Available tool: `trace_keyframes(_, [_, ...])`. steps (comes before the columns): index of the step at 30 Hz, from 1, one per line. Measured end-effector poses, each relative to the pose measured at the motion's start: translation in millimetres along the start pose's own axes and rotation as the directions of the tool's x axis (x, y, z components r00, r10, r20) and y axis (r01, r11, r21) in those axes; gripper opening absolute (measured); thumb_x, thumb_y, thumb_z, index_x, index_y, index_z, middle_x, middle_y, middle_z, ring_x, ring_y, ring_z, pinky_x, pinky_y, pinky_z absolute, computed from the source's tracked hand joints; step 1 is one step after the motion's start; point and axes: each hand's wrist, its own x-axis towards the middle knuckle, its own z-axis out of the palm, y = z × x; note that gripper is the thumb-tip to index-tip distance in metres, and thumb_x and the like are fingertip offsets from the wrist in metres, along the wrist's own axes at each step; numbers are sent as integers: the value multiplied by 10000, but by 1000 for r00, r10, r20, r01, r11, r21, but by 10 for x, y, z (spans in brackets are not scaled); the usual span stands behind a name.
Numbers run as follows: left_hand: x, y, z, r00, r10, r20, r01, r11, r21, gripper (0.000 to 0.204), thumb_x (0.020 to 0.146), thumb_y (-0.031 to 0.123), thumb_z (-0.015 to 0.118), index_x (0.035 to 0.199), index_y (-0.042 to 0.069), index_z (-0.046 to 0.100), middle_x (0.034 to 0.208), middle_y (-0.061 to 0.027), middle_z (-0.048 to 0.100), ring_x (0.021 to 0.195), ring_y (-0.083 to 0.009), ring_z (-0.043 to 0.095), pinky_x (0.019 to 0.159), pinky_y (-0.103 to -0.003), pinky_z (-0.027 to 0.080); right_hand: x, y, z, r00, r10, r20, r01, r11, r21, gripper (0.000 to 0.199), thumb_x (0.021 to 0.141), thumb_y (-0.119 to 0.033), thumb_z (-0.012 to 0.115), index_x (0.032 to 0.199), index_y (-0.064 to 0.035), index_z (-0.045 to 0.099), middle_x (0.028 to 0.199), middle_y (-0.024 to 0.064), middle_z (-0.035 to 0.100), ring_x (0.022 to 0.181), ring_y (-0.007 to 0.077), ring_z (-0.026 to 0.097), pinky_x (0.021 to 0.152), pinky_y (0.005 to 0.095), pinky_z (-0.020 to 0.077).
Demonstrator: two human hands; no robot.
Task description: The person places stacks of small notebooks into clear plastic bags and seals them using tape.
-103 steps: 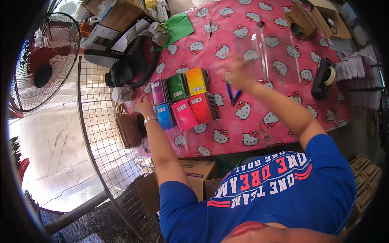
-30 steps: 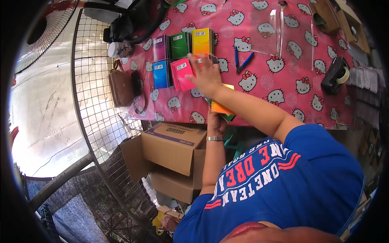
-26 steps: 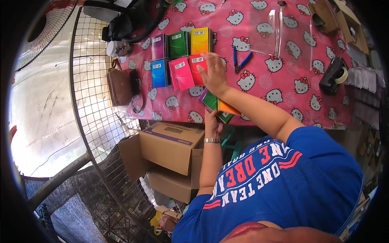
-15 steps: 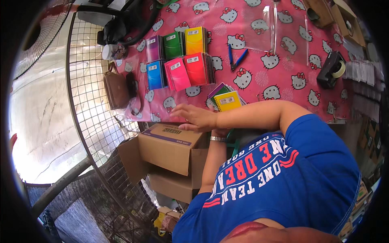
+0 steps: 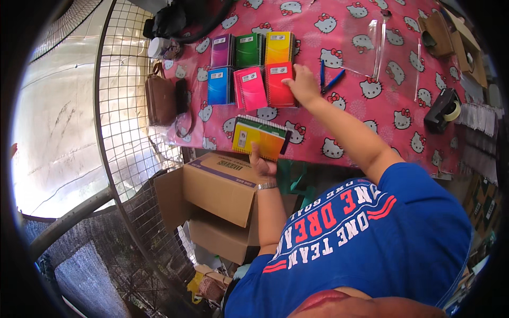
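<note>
At tabletop's near edge, left hand (image 5: 263, 165) grips yellow notebook stack (image 5: 260, 137); right hand (image 5: 301, 85), fingers flat, presses red notebook (image 5: 277, 85); overhanging stack may slip off.

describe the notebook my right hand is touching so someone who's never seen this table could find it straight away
On the pink cat-print tablecloth, six small spiral notebooks lie in two rows of three. Take the row nearer the person: the red notebook sits at its right end, under the right hand. Its rowmates are blue and pink.
</note>
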Motion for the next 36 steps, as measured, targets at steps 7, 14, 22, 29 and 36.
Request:
trace_keyframes(7, [156,172,228,966,201,-163,-175,971,160,541,886,343,607,1297,40,427,1227,-118,547,1120,-279,545,935,-452,466,166,-842,-626,865,-355,355,168,871,462,548,694,-172,778,1126,-30,471,880,168,631,851,301,632,814,360,474])
trace_keyframes(14, [272,329,412,960,254,-120,-223,949,224,590,824,415,608,1260,44,466,1141,-119,608,1019,-300,608,859,-476,515,338,-857,349,957,-227,181,246,965,-90,628,709,-382,764,1159,-19,520,1042,157,555,979,281,567,823,404,458])
trace_keyframes(22, [176,503,196,952,206,-227,-191,978,84,487,793,252,601,1226,59,489,1113,-112,617,979,-306,625,801,-471,542,323,-880,657,934,-356,23,356,935,-6,471,677,-271,782,1016,-37,553,980,122,558,942,282,557,787,409,448])
trace_keyframes(29, [148,570,562,930,346,-121,-361,922,-142,579,799,342,610,1280,59,457,1204,-109,574,1097,-316,558,873,-489,502,259,-1954,-47,588,-501,635,321,865,385,569,675,-286,802,1072,-39,478,1020,215,605,961,355,593,779,379,480])
trace_keyframes(36, [123,605,261,921,353,-164,-356,934,9,604,772,290,649,1294,69,441,1215,-123,562,1093,-340,552,911,-547,464,589,-1527,1094,961,-22,275,17,1000,23,634,731,-408,742,1154,-14,481,1037,205,591,994,348,599,808,427,513])
